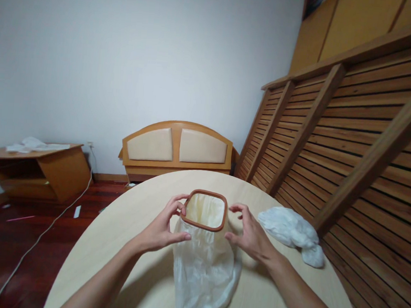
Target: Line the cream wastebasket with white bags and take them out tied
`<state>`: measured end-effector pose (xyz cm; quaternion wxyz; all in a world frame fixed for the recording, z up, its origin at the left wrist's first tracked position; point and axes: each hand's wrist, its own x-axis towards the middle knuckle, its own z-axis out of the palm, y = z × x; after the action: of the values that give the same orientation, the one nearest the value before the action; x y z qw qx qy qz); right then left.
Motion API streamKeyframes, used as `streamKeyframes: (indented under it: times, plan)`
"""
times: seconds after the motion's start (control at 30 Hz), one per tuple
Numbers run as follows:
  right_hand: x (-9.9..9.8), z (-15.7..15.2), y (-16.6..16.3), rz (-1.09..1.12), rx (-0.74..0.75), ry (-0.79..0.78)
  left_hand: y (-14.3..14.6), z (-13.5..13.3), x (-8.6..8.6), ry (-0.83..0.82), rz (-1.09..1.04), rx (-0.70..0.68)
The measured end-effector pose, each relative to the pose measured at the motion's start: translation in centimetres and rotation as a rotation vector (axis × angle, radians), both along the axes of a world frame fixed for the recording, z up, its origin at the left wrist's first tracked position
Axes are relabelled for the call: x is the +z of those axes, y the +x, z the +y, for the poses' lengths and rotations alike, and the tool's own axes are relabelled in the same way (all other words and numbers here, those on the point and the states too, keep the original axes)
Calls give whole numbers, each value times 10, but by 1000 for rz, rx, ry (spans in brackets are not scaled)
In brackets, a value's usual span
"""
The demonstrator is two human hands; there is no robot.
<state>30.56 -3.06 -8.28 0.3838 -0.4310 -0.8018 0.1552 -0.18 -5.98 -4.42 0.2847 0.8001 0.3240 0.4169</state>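
Observation:
A small bin with a rounded rectangular brown rim (226, 216) stands in the middle of the round table. A thin white plastic bag (204, 273) lines its opening and hangs down over the front, spreading toward the table's near edge. At the rim's left corner is my left hand (165, 225), its curled fingers touching the rim and its thumb stretched out in front against the bag. My right hand (251, 232) is just off the rim's right side, thumb and fingers apart, holding nothing. Most of the bin's body is hidden by the bag.
A crumpled white plastic bag (292, 231) lies on the table (111, 241) at the right. Slatted wooden panels (335, 151) lean along the right side. Behind the table is a padded headboard (177, 144). A low cabinet (63, 170) and a cable (45, 233) are at the left.

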Motion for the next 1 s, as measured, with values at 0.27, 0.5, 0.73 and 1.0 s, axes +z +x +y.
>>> streamKeyframes:
  times: [0.27,0.5,0.73,1.0]
  plan:
    - [-14,-9,-18,196,202,-94,12,-4,-14,56,132,118]
    - [-16,-11,-18,84,212,-268,10,5,-35,149,291,196]
    - [-15,-2,-10,72,104,151,19,-7,-31,176,315,342]
    - [-5,-10,-23,-37,76,375,63,-28,-52,-16,139,411]
